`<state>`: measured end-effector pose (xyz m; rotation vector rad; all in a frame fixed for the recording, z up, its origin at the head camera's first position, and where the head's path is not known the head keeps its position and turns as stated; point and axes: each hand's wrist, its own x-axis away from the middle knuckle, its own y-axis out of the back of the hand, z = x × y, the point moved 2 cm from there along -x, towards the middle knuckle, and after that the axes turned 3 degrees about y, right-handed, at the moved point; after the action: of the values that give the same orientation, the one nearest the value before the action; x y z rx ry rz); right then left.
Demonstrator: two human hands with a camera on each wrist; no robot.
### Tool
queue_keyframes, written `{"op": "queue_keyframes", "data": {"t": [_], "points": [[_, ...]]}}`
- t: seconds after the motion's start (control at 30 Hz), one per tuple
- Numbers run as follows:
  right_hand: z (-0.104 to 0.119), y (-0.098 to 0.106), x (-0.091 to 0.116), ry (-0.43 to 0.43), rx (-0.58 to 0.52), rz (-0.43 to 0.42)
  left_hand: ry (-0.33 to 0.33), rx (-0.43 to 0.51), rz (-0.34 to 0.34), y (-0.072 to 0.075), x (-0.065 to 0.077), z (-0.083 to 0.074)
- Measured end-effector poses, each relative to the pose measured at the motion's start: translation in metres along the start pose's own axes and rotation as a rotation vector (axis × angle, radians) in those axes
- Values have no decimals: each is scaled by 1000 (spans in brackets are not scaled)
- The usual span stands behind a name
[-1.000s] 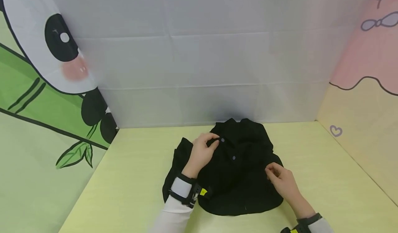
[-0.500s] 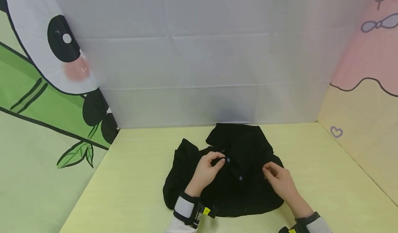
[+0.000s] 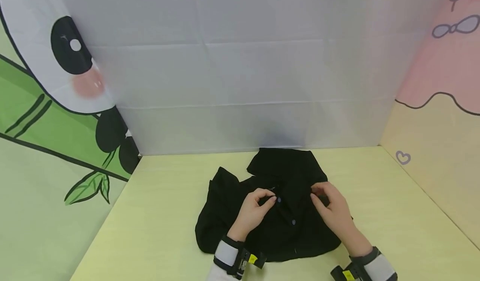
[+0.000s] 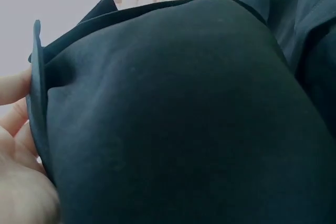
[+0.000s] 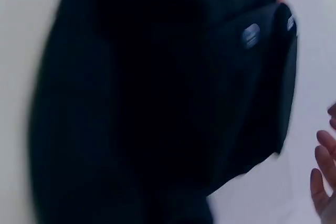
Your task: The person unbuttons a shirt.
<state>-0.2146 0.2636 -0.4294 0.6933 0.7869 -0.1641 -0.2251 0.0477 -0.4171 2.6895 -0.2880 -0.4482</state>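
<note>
A black collared shirt (image 3: 288, 168) with small buttons down its front lies bunched on the table. My left hand (image 3: 250, 214) pinches the edge of its front opening beside a button (image 3: 279, 200). In the left wrist view, the thumb and fingers of the left hand (image 4: 18, 140) have that cloth edge between them. Over the shirt's right part is my right hand (image 3: 333, 206), thumb and forefinger apart. The right wrist view shows the right hand (image 5: 325, 166) clear of the cloth, fingers loosely bent. Dark folds hide much of the shirt's shape.
The pale yellow table (image 3: 157, 214) meets a grey-white cloth backdrop (image 3: 225, 73) right behind the shirt. Cartoon-printed panels stand at the left (image 3: 56, 156) and right (image 3: 438, 160). Each wrist wears a strapped camera.
The left hand has drawn the shirt's front edge toward me and to the right, and the collar part has flattened. My right hand has moved up and left, its fingers spreading apart.
</note>
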Motion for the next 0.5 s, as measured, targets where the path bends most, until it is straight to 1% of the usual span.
{"op": "queue_keyframes", "data": {"t": [0.07,0.13,0.17,0.23,0.33,0.4,0.5], "points": [[9,-2,-11,168,17,9,-7,-3,-2,-3,-2,8],[19,-5,-21,297,16,73,-16,6,-1,-6,-3,15],[23,-7,-25,338,21,117,-27,11,0,-6,-4,17],[31,-10,-32,380,31,213,-48,18,4,-6,-4,18],[36,-14,-38,390,78,318,-63,34,25,-7,-4,19],[37,-15,-39,391,117,359,-67,29,41,-8,-3,19],[36,-16,-38,398,149,378,-64,17,58,-9,-2,19]]}}
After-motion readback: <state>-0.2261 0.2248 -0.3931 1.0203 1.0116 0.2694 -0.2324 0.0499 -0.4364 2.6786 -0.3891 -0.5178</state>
